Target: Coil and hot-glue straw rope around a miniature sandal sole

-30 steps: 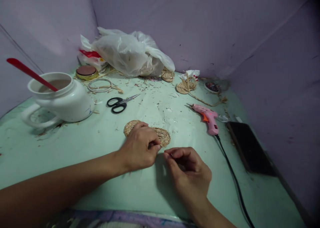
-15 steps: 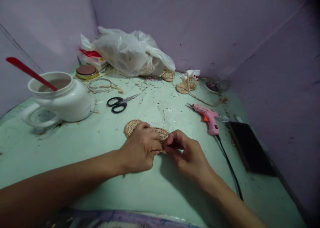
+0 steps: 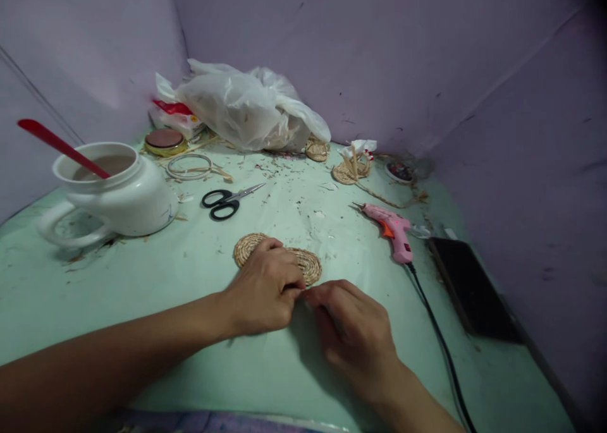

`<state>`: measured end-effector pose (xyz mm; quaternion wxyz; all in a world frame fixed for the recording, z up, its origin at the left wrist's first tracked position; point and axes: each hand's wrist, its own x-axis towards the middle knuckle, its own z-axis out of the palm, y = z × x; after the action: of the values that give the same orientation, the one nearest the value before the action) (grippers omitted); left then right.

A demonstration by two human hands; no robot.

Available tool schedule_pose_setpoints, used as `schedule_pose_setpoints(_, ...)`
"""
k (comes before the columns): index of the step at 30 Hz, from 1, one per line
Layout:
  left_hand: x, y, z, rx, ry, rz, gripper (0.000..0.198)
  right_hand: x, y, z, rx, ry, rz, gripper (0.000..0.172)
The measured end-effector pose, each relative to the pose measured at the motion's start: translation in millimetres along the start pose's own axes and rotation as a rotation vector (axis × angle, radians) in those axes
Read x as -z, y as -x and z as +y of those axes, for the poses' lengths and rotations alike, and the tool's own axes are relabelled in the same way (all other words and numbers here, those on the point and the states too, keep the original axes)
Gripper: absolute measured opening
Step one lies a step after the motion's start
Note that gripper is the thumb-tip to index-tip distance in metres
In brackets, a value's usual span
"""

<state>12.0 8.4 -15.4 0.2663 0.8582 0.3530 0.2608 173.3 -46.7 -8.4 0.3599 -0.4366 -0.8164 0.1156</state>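
Note:
A woven straw piece [image 3: 308, 263] made of two joined coils lies flat on the pale green table [image 3: 142, 306]. My left hand [image 3: 265, 287] rests over its middle, fingers curled and pressed down on it. My right hand [image 3: 353, 329] sits just to the right, fingertips pinched together and meeting the left hand's fingertips at the coil's near edge. What the right fingers pinch is too small to make out.
A pink glue gun [image 3: 391, 229] with a black cord [image 3: 441, 351] lies to the right, beside a dark phone [image 3: 469, 291]. Black scissors [image 3: 225, 201], a white jug [image 3: 121, 193] with a red stick, a plastic bag [image 3: 246, 107], a tin [image 3: 164, 141] and straw scraps lie further back.
My right hand moved in to the coil's edge half a second ago, then drew back a little toward me. The left hand has stayed on the woven piece.

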Motion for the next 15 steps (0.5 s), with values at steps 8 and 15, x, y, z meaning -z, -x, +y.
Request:
schedule_pose_setpoints(8,-1.6,1,-2,-0.029,-0.005,0.007,0.013,-12,-1,3,-0.219,-0.051,0.122,0.017)
schedule_pose_setpoints(15,-0.3,1,-2,-0.045,-0.054,-0.017,0.015,1,-4,9,0.104,0.453,-0.084,0.022)
